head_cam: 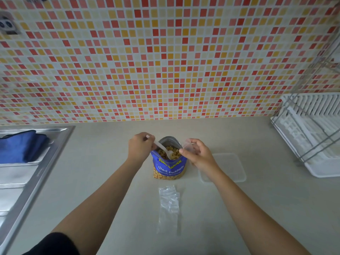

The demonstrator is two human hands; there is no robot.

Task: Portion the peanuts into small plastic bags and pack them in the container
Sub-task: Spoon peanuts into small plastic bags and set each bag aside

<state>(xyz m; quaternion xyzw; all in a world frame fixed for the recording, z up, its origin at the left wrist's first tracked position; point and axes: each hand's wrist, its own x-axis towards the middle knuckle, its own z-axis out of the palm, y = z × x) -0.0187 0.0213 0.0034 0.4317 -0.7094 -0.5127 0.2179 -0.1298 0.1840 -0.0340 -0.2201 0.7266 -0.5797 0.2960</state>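
Head view: looking down at a beige counter (110, 199), both arms reaching forward.
Spare bags (168, 208): nearest; clear small bags lying flat on the counter in front of the pouch, apart from it.
Peanut pouch (170, 166): blue stand-up pouch, upright mid-counter with its mouth open; peanuts (174, 152) show at the top and through the bottom window.
Container (228, 168): clear rectangular tub just right of the pouch, partly behind the right wrist. Looks empty; can't tell if the lid is on.
Left hand (139, 148): fingers curled round the handle of a white plastic spoon (163, 150), whose bowl is down in the peanuts.
Right hand (197, 153): pinches one small bag (188, 146) near its top, beside the pouch's right rim.
Step (judged): scooping an early portion; nothing visibly packed yet.
Handling (judged): bag film is thin, limp and slippery, so hold it at the mouth edge and keep it open. The pouch is soft-sided and could tip. Peanuts are loose and roll, so use small scoops.
Far: sink (27, 172) with a blue cloth (20, 146) on the left, white dish rack (312, 129) on the right, mosaic tile wall (165, 61) behind.
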